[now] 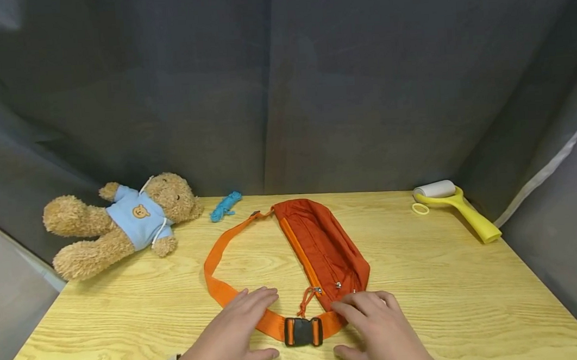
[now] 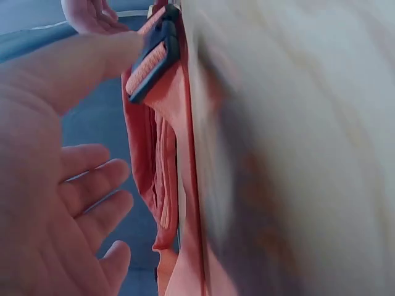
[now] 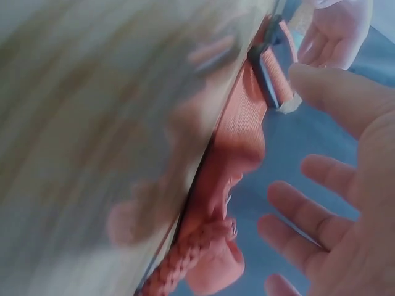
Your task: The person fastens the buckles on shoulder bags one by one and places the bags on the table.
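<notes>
Where a pale table (image 1: 470,290) with yellow, streaky wood grain is backed by dark grey cloth (image 1: 362,89), a corner-like space is formed; at the back the cloth is marked by an upright seam (image 1: 267,94), and at right it is crossed by a slanting whitish strip (image 1: 568,146). In the wrist views the tabletop is seen to be glossy, with orange blurs mirrored in it.

With the black buckle (image 1: 303,332) taken as the dial's centre, the red-orange waist bag (image 1: 321,243) is laid between twelve and one, its orange strap (image 1: 211,265) looped round the left side to the buckle. The left hand (image 1: 238,335) is held at nine, partly over the strap, and the right hand (image 1: 381,327) at three, by the bag's near end; both have their fingers apart, and nothing is gripped. Whether fabric is touched cannot be told.

At ten a teddy bear (image 1: 141,223) in a blue top is laid, at eleven a bundled blue cord (image 1: 226,206). Towards two are placed a yellow ring (image 1: 421,214) and a yellow-handled roller (image 1: 472,219).
</notes>
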The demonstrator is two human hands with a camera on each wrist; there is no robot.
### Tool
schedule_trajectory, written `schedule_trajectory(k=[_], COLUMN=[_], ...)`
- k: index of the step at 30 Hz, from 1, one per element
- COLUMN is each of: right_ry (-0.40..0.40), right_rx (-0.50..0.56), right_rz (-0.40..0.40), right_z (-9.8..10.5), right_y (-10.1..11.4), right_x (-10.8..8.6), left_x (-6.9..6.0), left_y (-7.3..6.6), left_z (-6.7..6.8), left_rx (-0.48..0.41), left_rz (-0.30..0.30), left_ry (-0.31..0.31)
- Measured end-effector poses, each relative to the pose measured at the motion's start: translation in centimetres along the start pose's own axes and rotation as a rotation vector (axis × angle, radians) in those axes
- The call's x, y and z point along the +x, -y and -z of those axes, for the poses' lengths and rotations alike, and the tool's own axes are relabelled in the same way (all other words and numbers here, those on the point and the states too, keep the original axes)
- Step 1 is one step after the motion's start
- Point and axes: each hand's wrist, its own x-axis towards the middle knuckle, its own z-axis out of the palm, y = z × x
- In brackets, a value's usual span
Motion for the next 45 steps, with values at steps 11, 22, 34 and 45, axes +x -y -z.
schedule_trajectory(k=[11, 22, 34, 45], right_ry=[-0.018, -0.013, 0.147, 0.151], right_rx=[0.035, 0.089, 0.208, 0.194], right_rz=[0.027, 0.007, -0.017, -0.038], right_z=[-0.7, -1.0, -1.6, -2.1], right_y=[1.1, 1.9, 3.0, 3.1], right_x=[0.6, 1.2, 2.0, 2.4], left_x=[1.1, 2.0, 2.5, 2.8], left_y=[-0.9, -1.6, -1.8, -1.6], left_z=[-0.9, -1.7, -1.9, -1.9], left_rx=[-0.065, -0.016, -0.01, -0.033], left_rz=[-0.033, -0.091, -0.034, -0.022], left_ry=[0.016, -0.019, 0.003, 0.014])
